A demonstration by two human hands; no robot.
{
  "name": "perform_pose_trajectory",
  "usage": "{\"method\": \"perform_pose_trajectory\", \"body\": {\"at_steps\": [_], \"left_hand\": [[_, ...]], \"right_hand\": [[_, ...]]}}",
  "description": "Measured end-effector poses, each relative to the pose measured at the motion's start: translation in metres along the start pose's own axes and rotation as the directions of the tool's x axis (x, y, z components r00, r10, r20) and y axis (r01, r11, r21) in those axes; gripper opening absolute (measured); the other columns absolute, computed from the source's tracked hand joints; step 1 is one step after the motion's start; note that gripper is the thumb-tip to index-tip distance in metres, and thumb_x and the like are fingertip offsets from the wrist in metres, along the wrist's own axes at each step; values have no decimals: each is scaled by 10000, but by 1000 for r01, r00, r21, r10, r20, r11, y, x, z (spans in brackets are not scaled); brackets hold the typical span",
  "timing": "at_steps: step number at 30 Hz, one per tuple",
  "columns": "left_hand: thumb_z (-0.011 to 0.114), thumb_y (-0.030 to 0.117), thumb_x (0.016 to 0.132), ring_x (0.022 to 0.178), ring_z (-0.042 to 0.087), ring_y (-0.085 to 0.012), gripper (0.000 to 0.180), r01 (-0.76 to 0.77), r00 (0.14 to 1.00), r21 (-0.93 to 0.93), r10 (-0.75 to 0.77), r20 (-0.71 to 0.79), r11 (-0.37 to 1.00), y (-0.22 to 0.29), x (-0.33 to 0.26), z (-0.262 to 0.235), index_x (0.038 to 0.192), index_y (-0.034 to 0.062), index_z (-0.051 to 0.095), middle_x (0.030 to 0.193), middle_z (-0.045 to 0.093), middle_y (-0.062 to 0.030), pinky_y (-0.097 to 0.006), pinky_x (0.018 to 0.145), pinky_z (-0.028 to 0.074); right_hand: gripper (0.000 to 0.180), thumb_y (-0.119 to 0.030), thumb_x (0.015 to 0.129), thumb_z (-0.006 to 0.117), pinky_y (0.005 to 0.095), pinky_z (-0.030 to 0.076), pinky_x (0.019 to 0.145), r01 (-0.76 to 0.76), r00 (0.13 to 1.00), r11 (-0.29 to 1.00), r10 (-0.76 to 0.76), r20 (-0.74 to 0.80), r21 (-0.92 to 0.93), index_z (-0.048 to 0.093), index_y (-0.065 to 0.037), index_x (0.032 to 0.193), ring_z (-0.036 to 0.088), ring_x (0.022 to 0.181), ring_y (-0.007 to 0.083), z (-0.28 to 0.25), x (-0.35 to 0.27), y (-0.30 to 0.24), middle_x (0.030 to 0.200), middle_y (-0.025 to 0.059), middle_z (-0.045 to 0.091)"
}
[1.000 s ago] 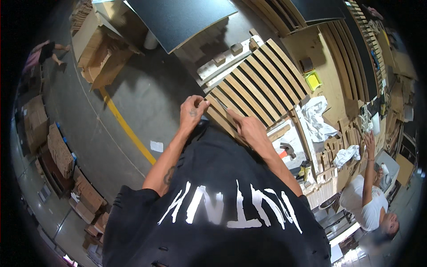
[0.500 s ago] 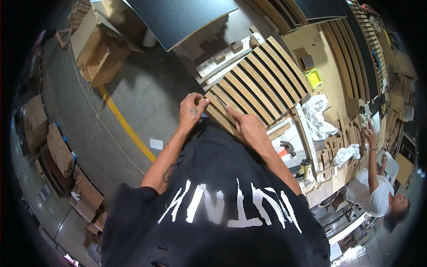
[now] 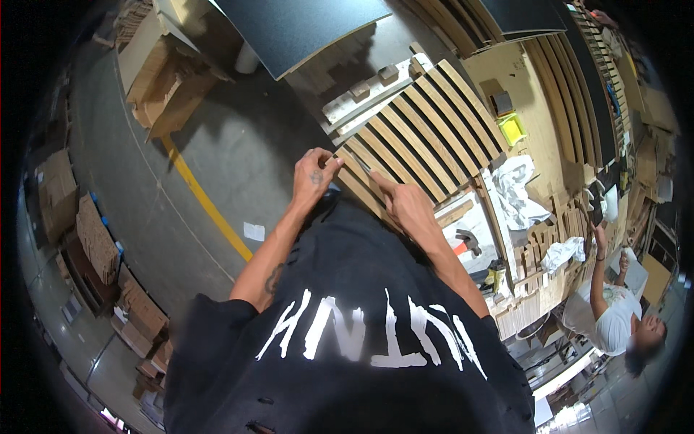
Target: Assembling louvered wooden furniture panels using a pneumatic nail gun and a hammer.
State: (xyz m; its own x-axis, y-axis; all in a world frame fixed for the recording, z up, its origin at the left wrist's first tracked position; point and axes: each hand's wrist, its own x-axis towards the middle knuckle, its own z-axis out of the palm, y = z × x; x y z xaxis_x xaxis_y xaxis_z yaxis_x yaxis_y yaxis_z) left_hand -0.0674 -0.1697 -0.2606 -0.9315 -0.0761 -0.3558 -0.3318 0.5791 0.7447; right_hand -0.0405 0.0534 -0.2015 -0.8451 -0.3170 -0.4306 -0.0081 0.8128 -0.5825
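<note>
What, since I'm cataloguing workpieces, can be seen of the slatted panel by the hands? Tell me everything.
The slatted panel has parallel, light-brown slats that look like grained wood, with dark bands between them. It lies roughly flat, slats running upper left to lower right in the picture. The left hand appears to touch its near left corner; the right hand lies over the nearest slats, holding a slim grey object. Its underside is hidden.

There are two hands, one left hand [image 3: 314, 177] and one right hand [image 3: 410, 208], and one slatted panel [image 3: 423, 130]. Rightward are one hammer [image 3: 468, 242], two white cloths [image 3: 515, 194], one co-worker [image 3: 613, 318] and, farther off, one yellow tray [image 3: 512, 129]; left, one paper scrap [image 3: 254, 231].
</note>
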Motion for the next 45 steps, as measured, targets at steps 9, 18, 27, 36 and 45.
{"method": "perform_pose_trajectory", "body": {"at_steps": [9,18,27,36,45], "left_hand": [[723,260,810,753,638,-285,312,-15,1000,5,15,-5,1000,0,0,0,889,-39,675,832,651,-167,-377,711,491],[727,265,807,760,636,-300,316,-24,1000,9,24,7,1000,-3,2,1,868,-41,671,829,646,-173,-387,712,489],[716,272,808,770,632,-316,322,-30,1000,31,30,3,999,0,1,0,858,-42,667,818,644,-181,-396,712,480],[709,265,816,771,632,-308,315,-46,999,50,45,18,998,1,3,0,862,-43,665,820,648,-171,-401,720,483],[671,284,869,719,643,-208,287,115,973,-63,-125,-193,991,-54,-5,-23,895,-1,686,763,674,-124,-331,694,496]], "right_hand": [[438,-103,905,514,476,494,639,-8,1000,1000,8,16,28,585,-198,1327,636,667,406,0,4,2,737,269,629],[426,-99,901,518,478,497,640,-23,999,1000,22,23,16,594,-189,1310,636,669,410,-2,2,-1,732,266,628],[405,-93,901,518,490,480,612,11,1000,1000,-10,-23,22,614,-182,1285,629,657,410,2,4,0,719,260,622],[410,-123,903,529,474,485,624,59,995,996,-54,-80,65,601,-192,1301,629,653,393,11,23,0,732,238,633],[478,-173,996,503,249,415,500,-94,620,689,606,-499,719,430,-167,1468,455,521,61,-33,-80,91,605,8,537]]}}
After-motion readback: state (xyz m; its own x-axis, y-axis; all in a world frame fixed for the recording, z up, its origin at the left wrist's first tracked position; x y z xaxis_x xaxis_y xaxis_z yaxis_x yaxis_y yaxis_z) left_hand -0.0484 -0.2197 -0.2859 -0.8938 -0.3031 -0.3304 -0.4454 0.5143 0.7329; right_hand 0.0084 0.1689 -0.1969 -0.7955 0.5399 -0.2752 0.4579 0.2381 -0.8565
